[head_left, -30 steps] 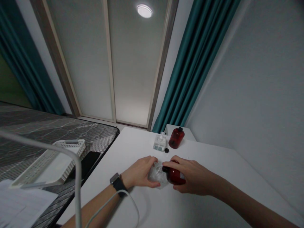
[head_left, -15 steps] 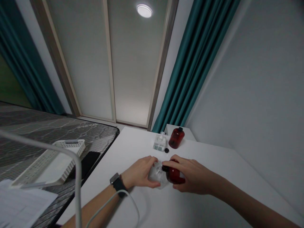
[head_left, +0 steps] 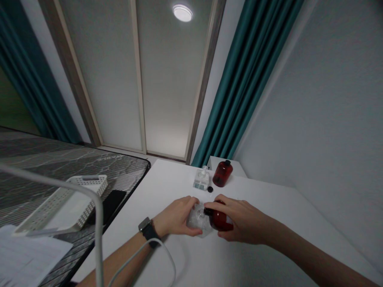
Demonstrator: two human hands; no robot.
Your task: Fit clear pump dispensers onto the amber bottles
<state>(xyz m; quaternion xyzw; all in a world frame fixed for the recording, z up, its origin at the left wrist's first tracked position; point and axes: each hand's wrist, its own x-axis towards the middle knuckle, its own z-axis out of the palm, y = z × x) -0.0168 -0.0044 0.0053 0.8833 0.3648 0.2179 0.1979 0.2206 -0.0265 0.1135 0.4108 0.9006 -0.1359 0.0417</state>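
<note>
Holding a clear plastic container (head_left: 196,221) against a dark red bottle (head_left: 221,221) mid-desk (head_left: 167,191).
The left hand (head_left: 176,217) has its fingers clamped on the container, the right hand (head_left: 243,222) has its fingers clamped on the bottle, lying sideways; another red bottle (head_left: 222,173) stands far.

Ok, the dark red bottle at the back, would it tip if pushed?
The dark red bottle probably would if pushed high: it stands upright with a narrow neck. Its glossy round body looks slippery and apt to roll.
</note>
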